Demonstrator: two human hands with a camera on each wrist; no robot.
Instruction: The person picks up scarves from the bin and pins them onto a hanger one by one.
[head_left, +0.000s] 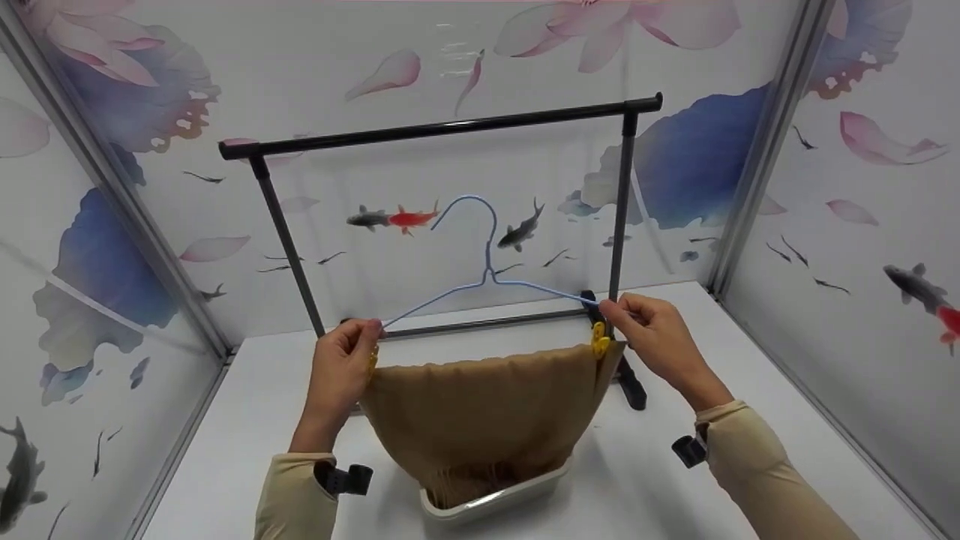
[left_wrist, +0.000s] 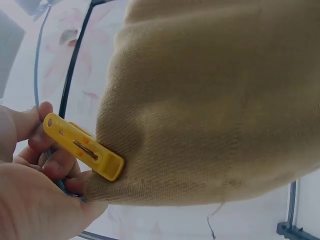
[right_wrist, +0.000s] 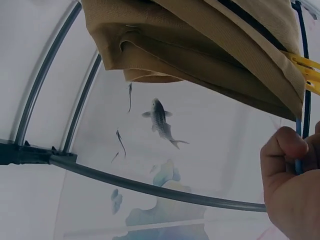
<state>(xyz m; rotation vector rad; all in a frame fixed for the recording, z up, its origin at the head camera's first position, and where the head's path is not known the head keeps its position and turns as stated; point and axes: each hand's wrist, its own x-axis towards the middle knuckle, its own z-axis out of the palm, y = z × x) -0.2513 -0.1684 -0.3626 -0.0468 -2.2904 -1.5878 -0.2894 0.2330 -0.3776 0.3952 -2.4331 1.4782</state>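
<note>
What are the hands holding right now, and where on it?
Both hold the blue wire hanger: left hand grips its left end, right hand its right end, beside the yellow pegs clipping the tan cloth.

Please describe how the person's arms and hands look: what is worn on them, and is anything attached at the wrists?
Both hands, the left hand and the right hand, are bare, with no gloves. Each arm wears a long beige sleeve that ends at the wrist. A small black device sits on a strap at each wrist: the left one and the right one.
</note>
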